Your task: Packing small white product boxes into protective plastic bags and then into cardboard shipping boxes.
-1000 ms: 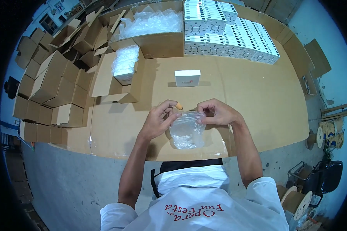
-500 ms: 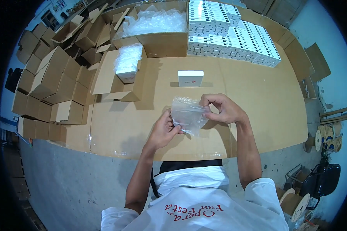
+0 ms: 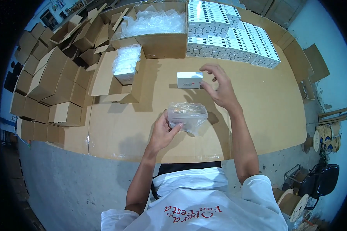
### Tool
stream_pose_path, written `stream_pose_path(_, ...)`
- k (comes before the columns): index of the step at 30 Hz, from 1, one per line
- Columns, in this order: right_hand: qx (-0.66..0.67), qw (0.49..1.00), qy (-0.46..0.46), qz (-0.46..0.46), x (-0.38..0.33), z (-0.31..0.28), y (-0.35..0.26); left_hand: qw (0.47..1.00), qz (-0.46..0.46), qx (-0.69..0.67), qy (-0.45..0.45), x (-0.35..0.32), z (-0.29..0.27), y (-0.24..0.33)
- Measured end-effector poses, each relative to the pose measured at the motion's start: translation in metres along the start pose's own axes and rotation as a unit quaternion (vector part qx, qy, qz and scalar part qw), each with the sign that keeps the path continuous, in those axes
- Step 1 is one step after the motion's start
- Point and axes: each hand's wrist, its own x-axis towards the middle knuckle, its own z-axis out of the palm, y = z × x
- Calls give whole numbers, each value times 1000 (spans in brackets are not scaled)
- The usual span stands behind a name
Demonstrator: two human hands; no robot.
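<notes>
A clear plastic bag (image 3: pixel 188 115) hangs in my left hand (image 3: pixel 164 133), pinched between thumb and fingers, its upper side gaping a little. Just beyond it, a small white box (image 3: pixel 189 80) with a small red mark stands on the cardboard-covered table (image 3: pixel 266 115). My right hand (image 3: pixel 219 86) reaches to the right end of that box with thumb and fingers apart. Whether a fingertip touches the box I cannot tell. To the left, an open cardboard carton (image 3: pixel 133 90) holds several white boxes wrapped in clear plastic (image 3: pixel 126 63).
A large carton (image 3: pixel 162 44) full of clear plastic bags (image 3: pixel 156 23) stands at the back. Right of it are stacked rows of white boxes (image 3: pixel 235 50). Brown cartons (image 3: pixel 54 84) pile up at the left. A black chair (image 3: pixel 324 181) and cable reels (image 3: pixel 293 204) stand on the floor at right.
My right hand has let go of the plastic bag and moved away from me to the white box. The left hand keeps the bag in nearly the same place.
</notes>
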Motion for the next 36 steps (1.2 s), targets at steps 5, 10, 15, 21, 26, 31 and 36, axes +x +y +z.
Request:
stream_pose_path(5,-111,990,-14,-81,10,23,24,1000,-4,3,2,2,-3,-5)
stream_pose_path(10,-66,997,-36,-33,3,33,29,1000,-16,3,3,2,-5,-5)
stream_pose_path(15,308,937,137,91,-7,26,27,1000,1,-3,17,3,-3,-6)
stream_pose_path(21,406,907,61,92,-29,10,-4,999,1,-5,32,2,-5,-3)
stream_pose_path(26,383,920,9,81,-39,3,-1,999,10,-11,36,2,-3,0)
stream_pose_path(31,348,929,-66,103,-42,-6,-5,999,11,9,29,1,-7,-3)
stream_pose_path(36,297,947,-99,74,-37,-8,-9,999,-17,31,13,0,-9,2)
